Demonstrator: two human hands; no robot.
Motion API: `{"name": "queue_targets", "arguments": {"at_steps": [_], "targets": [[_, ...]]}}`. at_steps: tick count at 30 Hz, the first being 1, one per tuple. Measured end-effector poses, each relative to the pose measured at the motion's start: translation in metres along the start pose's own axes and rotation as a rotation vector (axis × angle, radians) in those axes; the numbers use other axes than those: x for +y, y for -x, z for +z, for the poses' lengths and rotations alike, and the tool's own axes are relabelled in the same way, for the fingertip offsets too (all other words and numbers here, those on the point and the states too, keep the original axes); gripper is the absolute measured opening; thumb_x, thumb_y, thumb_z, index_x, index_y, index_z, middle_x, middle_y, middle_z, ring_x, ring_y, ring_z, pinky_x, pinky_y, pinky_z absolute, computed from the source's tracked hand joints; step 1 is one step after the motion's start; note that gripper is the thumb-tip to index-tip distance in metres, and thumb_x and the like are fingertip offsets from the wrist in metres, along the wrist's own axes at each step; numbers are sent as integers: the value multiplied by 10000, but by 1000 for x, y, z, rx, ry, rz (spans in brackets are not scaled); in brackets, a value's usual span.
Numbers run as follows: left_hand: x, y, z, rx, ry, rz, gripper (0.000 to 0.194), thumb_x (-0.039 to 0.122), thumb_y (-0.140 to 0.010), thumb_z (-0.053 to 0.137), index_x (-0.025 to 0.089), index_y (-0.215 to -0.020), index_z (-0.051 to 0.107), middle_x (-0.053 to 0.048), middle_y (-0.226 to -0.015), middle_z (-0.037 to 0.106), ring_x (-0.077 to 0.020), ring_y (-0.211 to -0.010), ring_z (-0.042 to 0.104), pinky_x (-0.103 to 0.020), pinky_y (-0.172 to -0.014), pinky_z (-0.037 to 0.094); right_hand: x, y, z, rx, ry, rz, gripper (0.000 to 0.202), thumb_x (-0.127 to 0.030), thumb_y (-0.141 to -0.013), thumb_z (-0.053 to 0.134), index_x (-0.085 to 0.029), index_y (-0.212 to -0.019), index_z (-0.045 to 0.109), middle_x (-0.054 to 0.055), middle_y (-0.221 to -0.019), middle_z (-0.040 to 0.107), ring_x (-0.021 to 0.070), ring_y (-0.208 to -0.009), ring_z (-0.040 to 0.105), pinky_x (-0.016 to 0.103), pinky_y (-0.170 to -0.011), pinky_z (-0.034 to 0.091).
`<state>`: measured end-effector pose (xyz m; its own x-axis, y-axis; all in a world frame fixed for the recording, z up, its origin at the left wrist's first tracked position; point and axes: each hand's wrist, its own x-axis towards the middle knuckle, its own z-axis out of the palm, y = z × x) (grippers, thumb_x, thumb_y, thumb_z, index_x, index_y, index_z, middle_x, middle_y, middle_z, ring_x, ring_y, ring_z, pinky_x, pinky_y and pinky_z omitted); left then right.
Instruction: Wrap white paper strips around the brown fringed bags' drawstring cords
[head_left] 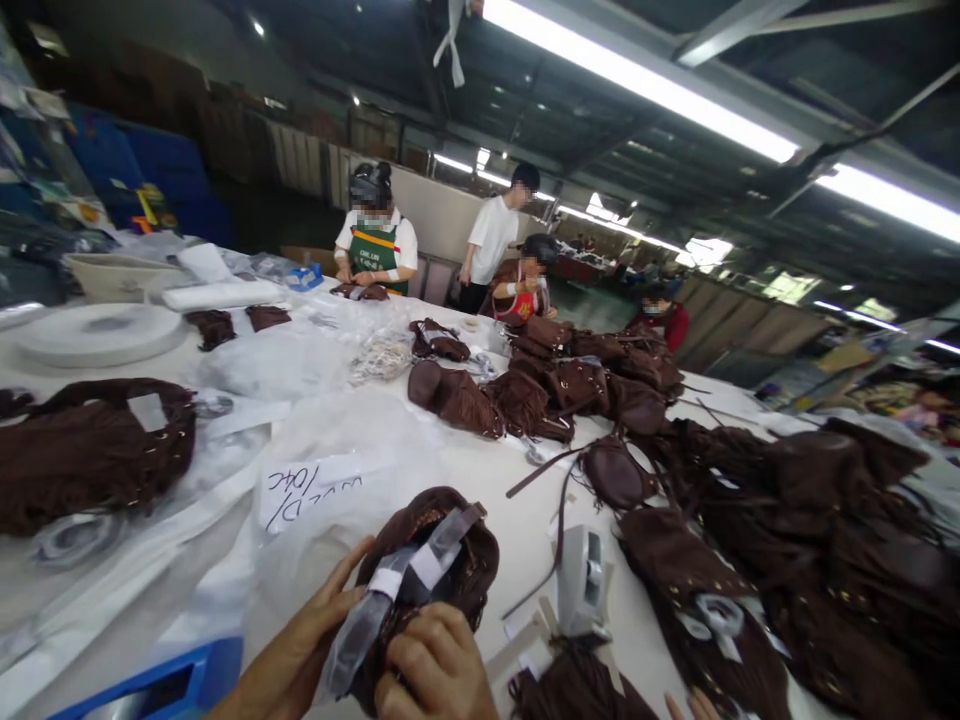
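A dark brown bag (480,560) stands tilted in front of me, its mouth facing up. A strap wrapped in clear plastic with white paper bands (386,582) lies across the opening. My left hand (322,620) grips the bag's left side, thumb and fingers along the plastic. Against the near side, my right hand (435,660) has its fingers curled on the brown material; their tips are hidden. A marked clear plastic bag (322,490) lies just behind. To the right is a grey tape dispenser (581,580).
Brown bags are heaped on the right (750,500) and mid-table (547,385). A blue-edged object (172,680) sits at lower left. Another person's fingertips (694,705) show at the bottom edge. Across the table, a person in a green apron (375,255) works, with others nearby.
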<state>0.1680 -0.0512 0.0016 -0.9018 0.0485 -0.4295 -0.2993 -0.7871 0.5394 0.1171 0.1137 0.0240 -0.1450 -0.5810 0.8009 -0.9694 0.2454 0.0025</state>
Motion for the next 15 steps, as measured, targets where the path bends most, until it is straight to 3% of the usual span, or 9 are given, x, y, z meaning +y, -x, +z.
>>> {"name": "queue_targets", "arguments": {"at_steps": [4,6,8,10,12,15], "targets": [[-27,6,-26,159,-116,67,750,288,-627,820,229,-1339,595,-56,-931,781,-251,-777,712,-323,-720,577,-29,29,24,-97,-7,-35,233,-168,-917,512,-231,-697,556,-49,-645,664,105,-621,572,284,-721,524],[-37,12,-37,229,-127,61,719,299,-568,840,221,-1260,660,-60,-854,786,-272,-705,709,-344,-643,580,-36,36,19,-158,-51,-59,234,-198,-933,499,-228,-710,561,-45,-640,655,112,-593,562,272,-629,506],[-44,21,-47,263,-128,75,650,307,-561,841,230,-1192,706,-71,-934,795,-319,-811,723,-363,-675,589,-33,34,0,-225,-144,-46,161,-222,-935,520,-228,-793,596,-35,-716,680,119,-652,597,266,-614,502],[-48,30,-55,278,-127,91,585,314,-585,831,234,-1155,729,-74,-1085,779,-351,-1011,697,-359,-772,588,-20,27,-25,-332,-211,118,97,-206,-905,575,-234,-984,624,8,-942,716,150,-876,646,294,-785,535],[-53,37,-61,280,-139,82,538,319,-627,807,221,-1151,732,-77,-1189,748,-339,-1150,644,-329,-853,569,-1,24,-43,-452,-208,418,408,-224,-854,651,-230,-1251,558,93,-1267,633,232,-1182,573,408,-1020,482],[-62,41,-72,295,-184,70,453,291,-717,736,203,-1161,720,-80,-1241,725,-284,-1202,619,-272,-891,538,19,43,-41,-630,-345,780,825,-310,-740,768,-257,-1465,378,118,-1454,494,299,-1311,487,473,-1078,441]]}}
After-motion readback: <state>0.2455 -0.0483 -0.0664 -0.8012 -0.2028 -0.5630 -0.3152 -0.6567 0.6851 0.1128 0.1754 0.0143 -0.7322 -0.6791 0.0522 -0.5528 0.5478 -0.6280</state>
